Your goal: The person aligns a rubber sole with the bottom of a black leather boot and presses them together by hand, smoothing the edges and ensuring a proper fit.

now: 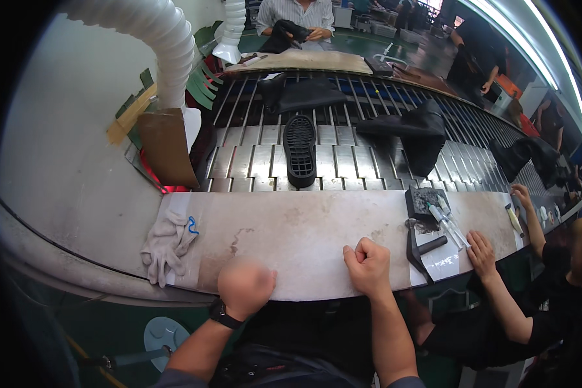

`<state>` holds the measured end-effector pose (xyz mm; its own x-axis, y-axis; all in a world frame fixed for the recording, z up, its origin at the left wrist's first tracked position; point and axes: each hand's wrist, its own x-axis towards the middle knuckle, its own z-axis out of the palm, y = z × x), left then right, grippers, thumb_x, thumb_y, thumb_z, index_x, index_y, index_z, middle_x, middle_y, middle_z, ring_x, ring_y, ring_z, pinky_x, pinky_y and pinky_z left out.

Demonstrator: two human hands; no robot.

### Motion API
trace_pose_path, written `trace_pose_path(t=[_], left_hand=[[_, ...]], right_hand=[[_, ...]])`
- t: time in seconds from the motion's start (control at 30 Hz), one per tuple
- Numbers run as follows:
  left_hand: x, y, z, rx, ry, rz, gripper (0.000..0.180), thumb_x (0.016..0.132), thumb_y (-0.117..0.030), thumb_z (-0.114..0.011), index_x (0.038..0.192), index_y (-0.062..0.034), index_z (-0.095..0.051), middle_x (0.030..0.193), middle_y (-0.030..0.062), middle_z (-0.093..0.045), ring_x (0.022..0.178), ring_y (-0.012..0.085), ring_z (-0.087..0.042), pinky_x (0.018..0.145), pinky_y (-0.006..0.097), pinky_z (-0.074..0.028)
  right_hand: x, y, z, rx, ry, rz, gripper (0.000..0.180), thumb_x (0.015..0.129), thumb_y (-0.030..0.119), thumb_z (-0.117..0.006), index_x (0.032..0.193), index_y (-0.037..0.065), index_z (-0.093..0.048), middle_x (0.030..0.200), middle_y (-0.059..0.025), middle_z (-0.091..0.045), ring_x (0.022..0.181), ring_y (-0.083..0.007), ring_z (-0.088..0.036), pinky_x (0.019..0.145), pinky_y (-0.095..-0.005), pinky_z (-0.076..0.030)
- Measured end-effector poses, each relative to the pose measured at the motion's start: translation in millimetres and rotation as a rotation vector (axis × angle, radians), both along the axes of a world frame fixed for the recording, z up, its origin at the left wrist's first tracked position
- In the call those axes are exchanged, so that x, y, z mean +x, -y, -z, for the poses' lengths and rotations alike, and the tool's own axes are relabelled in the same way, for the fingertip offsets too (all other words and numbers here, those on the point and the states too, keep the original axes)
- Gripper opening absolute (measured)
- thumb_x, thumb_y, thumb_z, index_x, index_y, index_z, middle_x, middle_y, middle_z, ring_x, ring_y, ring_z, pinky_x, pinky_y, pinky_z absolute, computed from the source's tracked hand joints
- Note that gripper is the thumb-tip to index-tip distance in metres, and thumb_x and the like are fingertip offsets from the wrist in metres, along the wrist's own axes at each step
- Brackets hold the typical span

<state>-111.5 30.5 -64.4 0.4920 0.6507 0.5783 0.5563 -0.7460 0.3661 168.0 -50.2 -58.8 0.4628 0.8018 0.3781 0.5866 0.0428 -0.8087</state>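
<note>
My left hand rests as a closed fist on the near edge of the worn grey workbench, holding nothing; a dark watch is on its wrist. My right hand is also a closed fist on the bench edge, thumb up, with nothing in it. Beyond them a black shoe sole lies tread-up on the metal slat conveyor. A black boot upper lies on the conveyor to the right of the sole.
White work gloves lie at the bench's left. A hammer, a black block and clear tubes lie at right, by a neighbour's hand. A white ribbed duct hangs at left. More black boots ride farther along.
</note>
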Motion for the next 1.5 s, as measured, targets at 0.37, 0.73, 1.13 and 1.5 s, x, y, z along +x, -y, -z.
trace_pose_path(t=[0.37, 0.73, 1.13, 1.5], left_hand=[[-5, 0, 1, -0.051, -0.009, -0.017, 0.030, 0.085, -0.021, -0.085, 0.070, -0.0118, -0.060, 0.068, 0.0079, -0.060, 0.059, 0.0322, -0.062, 0.054, 0.045, -0.048], [-10, -4, 1, -0.061, -0.019, -0.017, 0.030, 0.085, -0.020, -0.085, 0.070, -0.0117, -0.060, 0.068, 0.0080, -0.060, 0.060, 0.0324, -0.062, 0.055, 0.045, -0.048], [-21, -9, 11, -0.061, 0.000, -0.004, 0.028, 0.083, -0.017, -0.085, 0.071, -0.0096, -0.060, 0.068, 0.0095, -0.060, 0.061, 0.0343, -0.062, 0.055, 0.046, -0.047], [-20, -16, 12, -0.051, 0.052, 0.049, 0.026, 0.084, -0.012, -0.084, 0.073, -0.0076, -0.061, 0.065, 0.0090, -0.058, 0.054, 0.0300, -0.058, 0.052, 0.042, -0.044]], right_hand=[[-4, -2, 2, -0.012, -0.005, 0.007, 0.042, 0.089, 0.008, -0.080, 0.066, 0.004, -0.044, 0.056, -0.0113, -0.046, 0.049, -0.0260, -0.045, 0.051, -0.0399, -0.037], [-10, -6, 1, -0.020, -0.008, 0.005, 0.043, 0.089, 0.008, -0.080, 0.066, 0.004, -0.043, 0.056, -0.0110, -0.046, 0.049, -0.0258, -0.045, 0.051, -0.0397, -0.037], [-18, -14, -1, 0.007, 0.039, 0.012, 0.040, 0.090, 0.012, -0.079, 0.066, 0.005, -0.048, 0.057, -0.0134, -0.050, 0.050, -0.0316, -0.052, 0.052, -0.0423, -0.042], [-21, -13, 0, -0.001, 0.059, 0.012, 0.039, 0.091, 0.013, -0.078, 0.066, 0.005, -0.049, 0.057, -0.0134, -0.051, 0.051, -0.0328, -0.053, 0.052, -0.0433, -0.042]])
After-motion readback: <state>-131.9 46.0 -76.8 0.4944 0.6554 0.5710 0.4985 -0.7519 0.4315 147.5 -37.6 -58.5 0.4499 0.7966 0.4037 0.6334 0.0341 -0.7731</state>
